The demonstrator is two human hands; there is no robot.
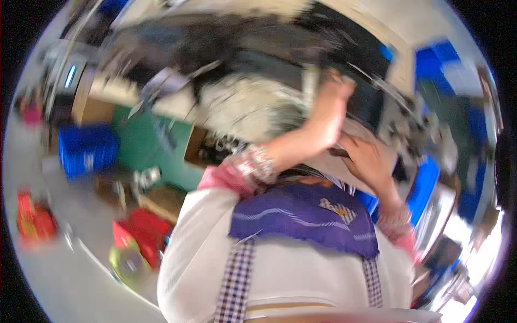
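The whole picture is smeared by motion. My left hand reaches up and across to the right, beside a pale upright post at the bench. Its fingers blur together, and I cannot tell what they touch. Lower and to the right, my right hand has its fingers bent inward at a small dark thing, too blurred to name. Under and around that hand lies a light beige surface. A pale, crumpled-looking heap lies on the bench left of my left hand.
An open box with dark contents sits below the bench edge. On the left stand a blue crate, a red container and another red thing on the floor. Blue bins stand on the right.
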